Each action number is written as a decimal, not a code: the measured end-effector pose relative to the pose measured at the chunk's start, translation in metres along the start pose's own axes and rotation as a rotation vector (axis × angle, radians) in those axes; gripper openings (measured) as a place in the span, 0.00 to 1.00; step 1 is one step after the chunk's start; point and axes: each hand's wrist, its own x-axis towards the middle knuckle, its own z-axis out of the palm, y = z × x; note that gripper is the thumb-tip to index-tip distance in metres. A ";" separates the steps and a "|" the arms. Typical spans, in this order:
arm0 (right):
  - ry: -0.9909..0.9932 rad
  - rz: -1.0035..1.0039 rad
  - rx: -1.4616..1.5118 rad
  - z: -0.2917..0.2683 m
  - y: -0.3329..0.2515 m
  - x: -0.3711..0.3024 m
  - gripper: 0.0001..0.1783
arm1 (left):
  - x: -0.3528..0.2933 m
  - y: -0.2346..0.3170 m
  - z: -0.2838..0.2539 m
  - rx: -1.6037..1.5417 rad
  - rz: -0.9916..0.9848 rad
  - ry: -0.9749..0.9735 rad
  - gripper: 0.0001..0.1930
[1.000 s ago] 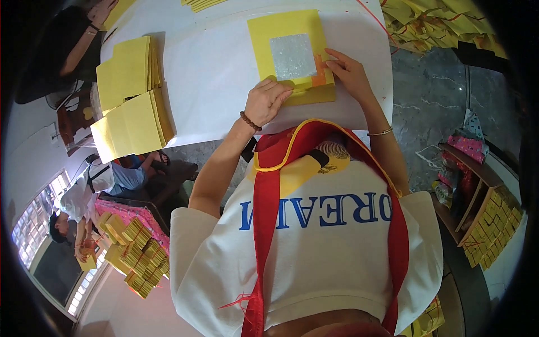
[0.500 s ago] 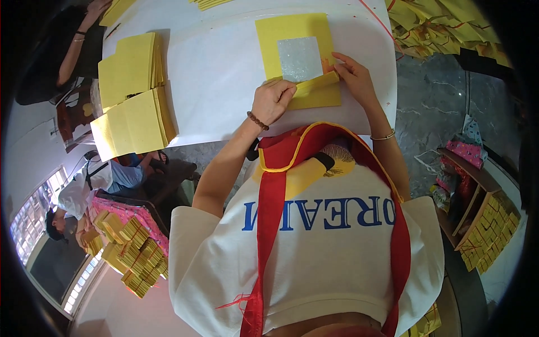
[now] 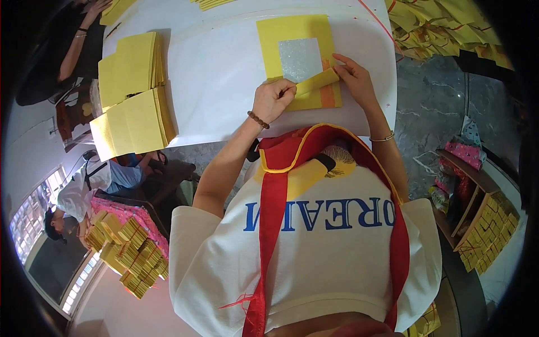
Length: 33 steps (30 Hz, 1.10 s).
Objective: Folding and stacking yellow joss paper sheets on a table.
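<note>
A flat yellow paper sheet [image 3: 271, 36] with a silvery square [image 3: 297, 55] on it lies on the white table in front of me. Across its lower part runs a narrow rolled or folded yellow paper [image 3: 314, 82], tilted up to the right. My left hand [image 3: 273, 100] is closed around the left end of this roll. At the other end, my right hand [image 3: 353, 77] pinches it between thumb and fingers. An orange band [image 3: 327, 96] shows on the sheet below the roll, near its right edge.
Two stacks of yellow paper [image 3: 132, 64] stand at the table's left. More yellow bundles [image 3: 443, 25] lie at the upper right. A person's arm [image 3: 72, 53] is at the upper left, another person [image 3: 84, 191] sits lower left by stacked yellow bundles [image 3: 135, 247]. A wooden shelf [image 3: 469, 196] stands right.
An orange band now shows on the sheet below the roll, where plain yellow was before. The roll's right end has dipped slightly. Both hands have stayed nearly in place.
</note>
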 end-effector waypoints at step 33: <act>-0.193 -0.374 -0.519 -0.014 -0.015 0.005 0.19 | 0.019 -0.027 -0.048 0.365 0.448 0.116 0.15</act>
